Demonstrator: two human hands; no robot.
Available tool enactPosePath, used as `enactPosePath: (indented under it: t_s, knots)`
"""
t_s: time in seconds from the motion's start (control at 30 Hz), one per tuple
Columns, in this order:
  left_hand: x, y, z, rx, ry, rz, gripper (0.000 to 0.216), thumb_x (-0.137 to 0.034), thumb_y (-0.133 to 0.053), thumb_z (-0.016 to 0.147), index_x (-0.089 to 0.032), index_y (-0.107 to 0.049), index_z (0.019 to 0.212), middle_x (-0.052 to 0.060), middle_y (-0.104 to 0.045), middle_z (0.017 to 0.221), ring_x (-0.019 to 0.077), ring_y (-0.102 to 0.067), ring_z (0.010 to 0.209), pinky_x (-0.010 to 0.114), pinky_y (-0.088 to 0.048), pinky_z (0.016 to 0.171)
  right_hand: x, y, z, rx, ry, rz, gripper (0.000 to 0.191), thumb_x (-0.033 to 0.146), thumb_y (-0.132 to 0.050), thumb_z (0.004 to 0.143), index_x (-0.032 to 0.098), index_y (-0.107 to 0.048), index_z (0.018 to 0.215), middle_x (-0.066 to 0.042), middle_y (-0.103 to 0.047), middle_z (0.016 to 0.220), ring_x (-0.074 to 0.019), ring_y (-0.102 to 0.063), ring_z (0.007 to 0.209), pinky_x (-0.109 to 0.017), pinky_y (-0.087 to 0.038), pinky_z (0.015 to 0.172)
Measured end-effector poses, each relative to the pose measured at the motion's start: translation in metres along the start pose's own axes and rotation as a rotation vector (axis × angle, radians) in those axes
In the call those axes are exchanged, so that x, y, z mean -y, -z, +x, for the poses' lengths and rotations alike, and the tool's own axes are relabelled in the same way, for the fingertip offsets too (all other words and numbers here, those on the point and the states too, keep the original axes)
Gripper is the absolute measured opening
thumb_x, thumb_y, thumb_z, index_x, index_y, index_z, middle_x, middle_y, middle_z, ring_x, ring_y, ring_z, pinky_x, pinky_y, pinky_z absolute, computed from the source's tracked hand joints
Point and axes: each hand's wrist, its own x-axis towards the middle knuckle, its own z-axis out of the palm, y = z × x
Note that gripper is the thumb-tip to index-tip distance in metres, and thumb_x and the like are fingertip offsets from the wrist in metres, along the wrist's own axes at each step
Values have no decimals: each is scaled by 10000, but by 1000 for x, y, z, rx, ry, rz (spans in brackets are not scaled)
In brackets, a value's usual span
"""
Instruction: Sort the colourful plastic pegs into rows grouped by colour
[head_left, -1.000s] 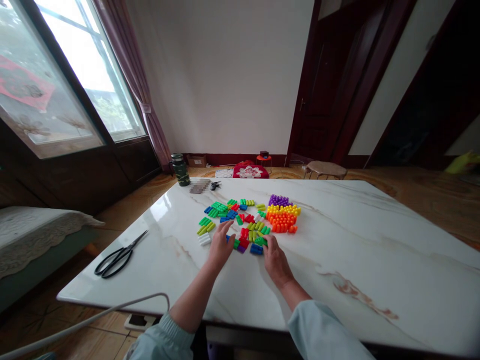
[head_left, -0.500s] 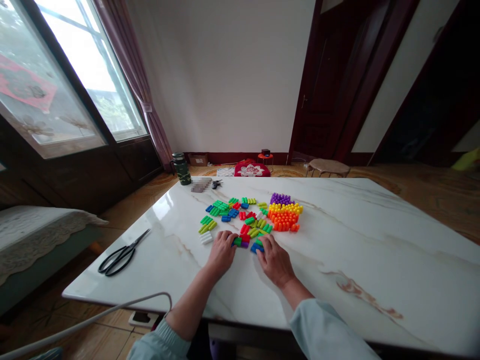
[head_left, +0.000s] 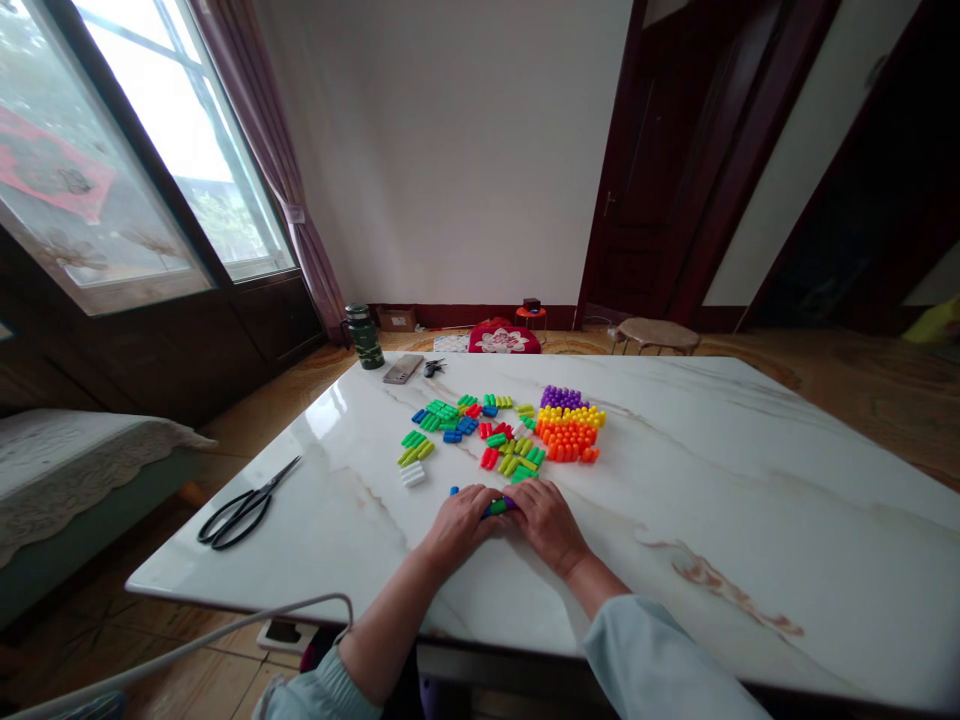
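Note:
My left hand and my right hand are close together near the table's front. Both are closed around a short row of plastic toy blocks, with blue, green and purple showing between the fingers. The fingers hide the rest of the row. Just beyond my left hand a blue block end peeks out. Green blocks lie right behind my right fingers. Farther back are red blocks, yellow-green blocks and white blocks, mostly in small joined groups.
Orange blocks, yellow blocks and purple blocks stand in tight rows to the right. Black-handled scissors lie at left. A camouflage flask, a phone and keys occupy the table's far left corner.
My hands have come together and slightly toward me. The blue, green and purple blocks moved with them, away from the red blocks, and are now gripped between both hands.

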Motion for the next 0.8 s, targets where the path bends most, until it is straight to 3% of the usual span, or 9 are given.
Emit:
enactPosePath:
  t_s: [0.13, 0.27, 0.37, 0.47, 0.57, 0.67, 0.8]
  knots:
    - [7, -1, 0, -101, 73, -60, 244, -281, -486, 945, -219, -538, 1174, 67, -615, 1030, 200, -587, 964, 331, -484, 852, -3, -5, -2, -53, -76, 1, 132, 288, -501, 956, 181, -576, 949, -58, -636, 862, -212, -562, 824, -349, -447, 749]
    - [6, 2, 3, -310, 163, -16, 456, -152, -459, 897, -218, -438, 1347, 108, -544, 1246, 233, -503, 1177, 411, -416, 1012, -8, -12, -4, -118, -136, 47, 96, 210, -455, 962, 183, -542, 994, -66, -613, 881, -213, -567, 835, -346, -486, 741]
    - [-2, 7, 4, -278, 98, 52, 601, -142, -526, 834, -249, -395, 1410, 95, -465, 1401, 264, -381, 1325, 479, -289, 1120, -10, -17, -6, -145, -149, 122, 113, 186, -439, 962, 198, -525, 1035, -59, -606, 902, -205, -586, 859, -341, -514, 762]
    - [-6, 9, 6, -157, -8, 43, 515, -267, -582, 861, -266, -470, 1364, 75, -564, 1321, 265, -440, 1282, 492, -273, 1119, -10, -18, -7, -147, -131, 185, 114, 227, -478, 957, 211, -524, 1061, -54, -612, 927, -203, -601, 885, -343, -534, 788]
    - [-5, 7, 7, -97, -61, 13, 321, -295, -518, 930, -258, -577, 1244, 59, -665, 1146, 227, -536, 1154, 434, -354, 1042, -10, -17, -7, -135, -85, 209, 115, 244, -485, 958, 220, -546, 1052, -53, -620, 937, -204, -604, 907, -349, -542, 809]
    - [-3, 6, 7, -96, -40, 33, 232, -262, -485, 948, -258, -634, 1126, 42, -695, 1001, 211, -565, 1055, 396, -401, 950, -9, -15, -7, -124, -63, 224, 111, 255, -492, 955, 230, -574, 1026, -51, -627, 934, -203, -610, 899, -350, -551, 800]
    - [4, 6, 6, -188, 69, 101, 184, -260, -503, 937, -246, -650, 1048, 47, -695, 975, 226, -562, 1046, 387, -421, 900, -8, -13, -5, -151, -101, 230, 132, 252, -469, 963, 230, -591, 1009, -56, -623, 903, -207, -612, 863, -365, -555, 774]
